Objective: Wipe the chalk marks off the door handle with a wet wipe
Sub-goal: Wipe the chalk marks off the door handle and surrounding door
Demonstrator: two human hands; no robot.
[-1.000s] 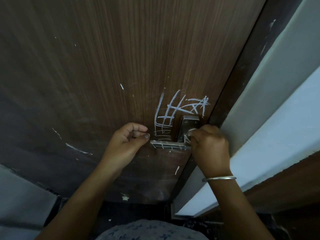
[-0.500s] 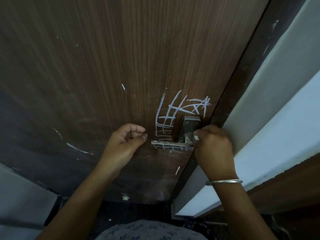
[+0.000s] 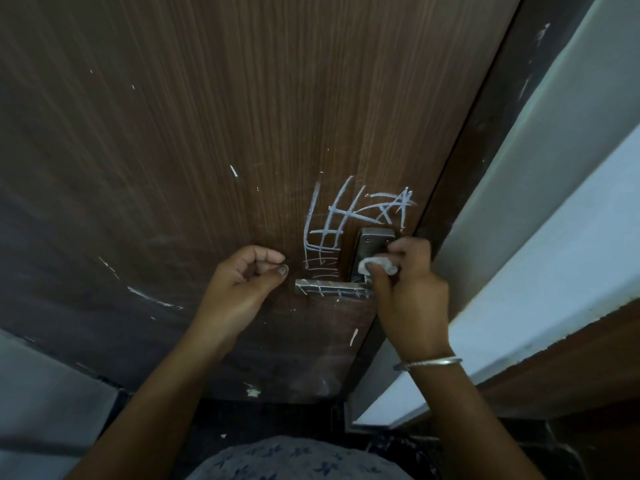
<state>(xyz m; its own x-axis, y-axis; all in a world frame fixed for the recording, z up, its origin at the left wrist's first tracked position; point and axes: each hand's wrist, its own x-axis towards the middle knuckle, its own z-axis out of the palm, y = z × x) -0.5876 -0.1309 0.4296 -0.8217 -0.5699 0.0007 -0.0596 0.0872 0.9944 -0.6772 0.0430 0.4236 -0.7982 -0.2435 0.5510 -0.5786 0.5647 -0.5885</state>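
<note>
Right grip [image 3: 412, 289]: we pinch the crumpled wipe [image 3: 375, 264] against the handle [image 3: 332, 287] base.
Left grip [image 3: 242, 289]: loosely curled, holding nothing, beside the lever end.
Done: little, we judge.
Left: chalk [image 3: 320, 292] along the lever, not yet wiped.

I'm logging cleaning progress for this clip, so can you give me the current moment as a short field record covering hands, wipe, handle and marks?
left hand: loosely curled, holds nothing, beside the lever's free end
right hand: grips the wet wipe, held to the handle plate
lever: chalk ticks on it, not yet wiped
door: chalk scribbles above and left of the plate
right wrist: metal bangle
</note>
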